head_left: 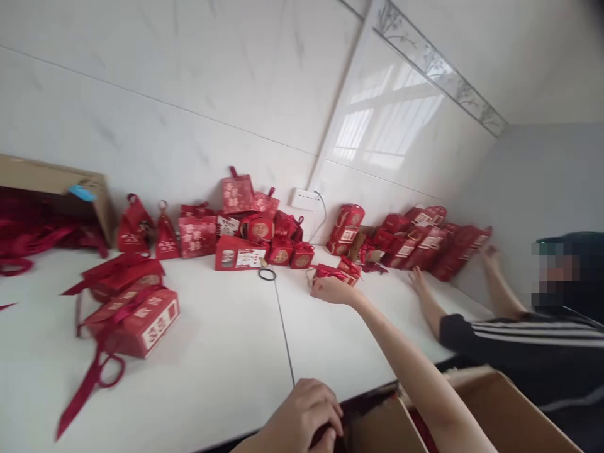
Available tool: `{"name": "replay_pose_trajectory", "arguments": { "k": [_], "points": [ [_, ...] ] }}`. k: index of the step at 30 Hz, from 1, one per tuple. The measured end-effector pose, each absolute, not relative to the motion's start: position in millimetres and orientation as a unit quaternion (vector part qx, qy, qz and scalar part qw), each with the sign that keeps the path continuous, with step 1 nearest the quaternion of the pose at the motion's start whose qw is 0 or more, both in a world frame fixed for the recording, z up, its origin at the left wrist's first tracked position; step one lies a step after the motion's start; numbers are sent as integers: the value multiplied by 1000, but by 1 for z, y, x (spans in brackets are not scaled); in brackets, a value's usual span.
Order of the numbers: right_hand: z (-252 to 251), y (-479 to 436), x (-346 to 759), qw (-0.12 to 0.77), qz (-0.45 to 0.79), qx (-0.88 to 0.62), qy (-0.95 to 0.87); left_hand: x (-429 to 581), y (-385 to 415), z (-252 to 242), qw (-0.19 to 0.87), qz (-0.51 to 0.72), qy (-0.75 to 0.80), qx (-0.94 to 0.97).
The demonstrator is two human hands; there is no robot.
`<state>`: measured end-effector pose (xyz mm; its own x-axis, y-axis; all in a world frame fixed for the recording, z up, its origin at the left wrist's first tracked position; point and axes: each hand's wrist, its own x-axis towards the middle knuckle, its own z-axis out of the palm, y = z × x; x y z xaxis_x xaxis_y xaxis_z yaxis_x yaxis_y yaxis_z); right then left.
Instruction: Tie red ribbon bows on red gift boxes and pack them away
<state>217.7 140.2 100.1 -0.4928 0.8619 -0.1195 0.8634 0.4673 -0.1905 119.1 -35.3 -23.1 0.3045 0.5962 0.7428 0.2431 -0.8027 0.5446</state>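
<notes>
My right hand point(333, 290) reaches across the white table with curled fingers, closed at the near side of a small red gift box point(348, 269) with a ribbon bow. Part of that box is hidden behind the hand. Low in the view, my left hand point(306, 416) is bent with its fingers curled, beside an open cardboard carton point(377, 431) at the table's near edge. What lies under those fingers is too dark to make out. Two red gift boxes point(141, 322) tied with dark red ribbon point(80, 402) lie at the left.
Red gift boxes point(198, 234) of several shapes line the wall, near a white power strip point(306, 199) and a black ring point(267, 274). A carton of red ribbon point(47, 220) stands far left. At the right, a co-worker's hands point(418, 280) touch more red boxes point(419, 242).
</notes>
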Motion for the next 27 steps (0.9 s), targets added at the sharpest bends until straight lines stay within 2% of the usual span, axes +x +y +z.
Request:
{"name": "replay_pose_trajectory", "arguments": {
  "k": [4, 8, 10, 12, 16, 20, 24, 27],
  "points": [
    [74, 144, 128, -6, -183, 379, 907, 49, -70, -13, 138, 499, 438, 735],
    [49, 116, 59, 28, -254, 271, 928, -17, -110, -6, 54, 557, 585, 587],
    [39, 94, 30, 1, -299, 228, 927, -50, -124, -7, -25, 610, 637, 471],
    [30, 71, 4, -62, -340, 205, 916, -83, -129, -9, -68, 636, 674, 369],
    [16, 39, -37, -153, -384, 207, 887, -136, -112, -13, -1, 567, 738, 366],
    [9, 23, -37, -205, -356, 240, 880, -154, -93, -14, 105, 537, 733, 404],
    [16, -5, 9, -188, -288, 289, 893, -156, -95, -16, 226, 497, 670, 503],
    [25, -19, 53, -143, -267, 363, 881, -175, -91, -14, 211, 506, 672, 499]
  ]
}}
